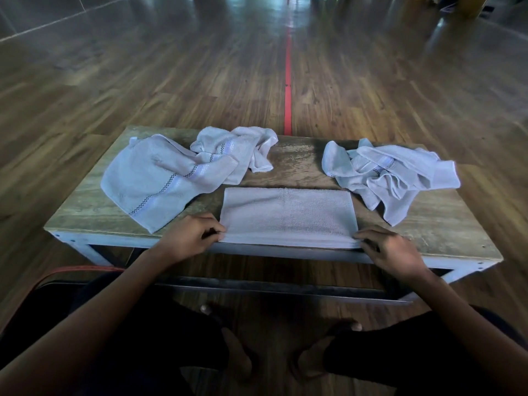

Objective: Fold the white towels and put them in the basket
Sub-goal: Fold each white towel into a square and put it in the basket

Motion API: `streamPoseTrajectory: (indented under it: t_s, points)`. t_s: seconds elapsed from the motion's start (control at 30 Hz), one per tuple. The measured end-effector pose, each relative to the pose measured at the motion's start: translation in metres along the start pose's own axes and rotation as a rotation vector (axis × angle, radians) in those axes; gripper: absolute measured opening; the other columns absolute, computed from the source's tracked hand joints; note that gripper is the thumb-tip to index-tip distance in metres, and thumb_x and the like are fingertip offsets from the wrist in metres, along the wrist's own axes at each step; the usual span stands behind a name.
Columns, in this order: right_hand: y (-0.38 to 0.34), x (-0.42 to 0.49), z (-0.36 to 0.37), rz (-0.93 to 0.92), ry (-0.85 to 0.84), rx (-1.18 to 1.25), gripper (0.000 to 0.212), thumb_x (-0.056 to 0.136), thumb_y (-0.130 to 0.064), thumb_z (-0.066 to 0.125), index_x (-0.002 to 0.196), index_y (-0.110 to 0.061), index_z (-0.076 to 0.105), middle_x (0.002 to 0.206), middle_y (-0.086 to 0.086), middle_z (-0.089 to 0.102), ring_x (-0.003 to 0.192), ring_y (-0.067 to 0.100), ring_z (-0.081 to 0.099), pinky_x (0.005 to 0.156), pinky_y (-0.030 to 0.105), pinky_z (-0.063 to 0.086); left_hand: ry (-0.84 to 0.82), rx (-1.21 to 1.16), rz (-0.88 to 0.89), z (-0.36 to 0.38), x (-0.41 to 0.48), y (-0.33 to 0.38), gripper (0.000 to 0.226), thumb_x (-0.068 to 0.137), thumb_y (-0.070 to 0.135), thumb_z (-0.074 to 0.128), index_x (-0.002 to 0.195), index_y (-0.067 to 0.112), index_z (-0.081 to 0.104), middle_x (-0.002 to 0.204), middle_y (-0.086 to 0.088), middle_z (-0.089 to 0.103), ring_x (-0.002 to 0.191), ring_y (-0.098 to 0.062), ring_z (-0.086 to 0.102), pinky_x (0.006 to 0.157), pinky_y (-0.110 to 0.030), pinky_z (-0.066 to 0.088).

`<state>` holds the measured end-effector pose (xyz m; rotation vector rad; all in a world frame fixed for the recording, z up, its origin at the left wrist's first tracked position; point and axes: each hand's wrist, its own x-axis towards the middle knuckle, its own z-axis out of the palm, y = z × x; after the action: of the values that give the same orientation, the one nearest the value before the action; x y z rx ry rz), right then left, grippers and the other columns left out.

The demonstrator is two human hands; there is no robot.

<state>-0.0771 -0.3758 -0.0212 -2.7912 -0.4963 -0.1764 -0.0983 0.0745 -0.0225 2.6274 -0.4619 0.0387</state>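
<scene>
A white towel [288, 214] lies flat as a folded rectangle at the near middle of the low table [445, 224]. My left hand [188, 237] pinches its near left corner, and my right hand [391, 250] pinches its near right corner at the table's front edge. Two unfolded white towels lie at the back left: a large one [160, 184] with a checked stripe, and a crumpled one [237, 147] behind it. Another crumpled white towel [391, 175] sits at the back right. No basket is in view.
The table has a worn wooden top on a pale metal frame [314, 252]. My knees and bare feet [237, 358] are under its front edge. A wood floor with a red line [288, 90] stretches beyond.
</scene>
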Motion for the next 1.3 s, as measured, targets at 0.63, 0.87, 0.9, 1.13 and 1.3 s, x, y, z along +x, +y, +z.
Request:
streamPoseTrajectory:
  t_s: [0.63,0.87,0.9,1.13,1.3]
  points:
    - [-0.002,-0.012,-0.008,-0.059,0.057,-0.042,0.019,0.081,-0.018,0.072,0.094,-0.031,0.067,0.103,-0.016,0.065,0.072,0.016,0.068,0.052,0.025,0.045,0.168,0.161,0.221,0.007,-0.015,0.008,0.013,0.087,0.033,0.053,0.085,0.026,0.064,0.087,0.013,0.062,0.078,-0.009,0.060,0.074,-0.019,0.033]
    - [-0.035,0.001,-0.012,-0.053,0.140,-0.123,0.033,0.073,-0.041,0.046,0.090,-0.025,0.070,0.103,-0.006,0.063,0.097,0.022,0.062,0.079,0.035,0.042,0.343,0.302,0.135,0.016,-0.005,0.046,0.033,0.075,0.046,0.059,0.091,0.020,0.067,0.099,0.005,0.065,0.088,-0.016,0.062,0.080,-0.034,0.038]
    - [-0.047,0.007,-0.009,-0.068,0.126,-0.121,0.038,0.073,-0.041,0.045,0.097,-0.024,0.069,0.107,-0.005,0.063,0.100,0.021,0.060,0.081,0.035,0.039,0.317,0.320,0.137,0.022,0.000,0.059,0.042,0.076,0.049,0.055,0.101,0.018,0.068,0.107,0.003,0.065,0.095,-0.017,0.062,0.085,-0.034,0.037]
    - [-0.103,0.031,0.051,-0.254,-0.129,-0.229,0.064,0.080,-0.048,0.048,0.137,-0.018,0.049,0.143,0.005,0.049,0.131,0.023,0.048,0.107,0.035,0.033,-0.004,0.438,0.133,0.078,0.031,0.097,0.056,0.089,0.046,0.034,0.128,0.014,0.059,0.133,-0.002,0.059,0.127,-0.014,0.050,0.105,-0.036,0.037]
    - [-0.097,0.030,0.061,-0.342,-0.025,-0.264,0.053,0.094,-0.039,0.033,0.138,-0.014,0.049,0.144,0.006,0.047,0.134,0.023,0.044,0.106,0.037,0.027,0.112,0.436,0.255,0.081,0.031,0.083,0.041,0.090,0.030,0.042,0.120,0.015,0.065,0.125,-0.001,0.064,0.121,-0.012,0.056,0.102,-0.033,0.036]
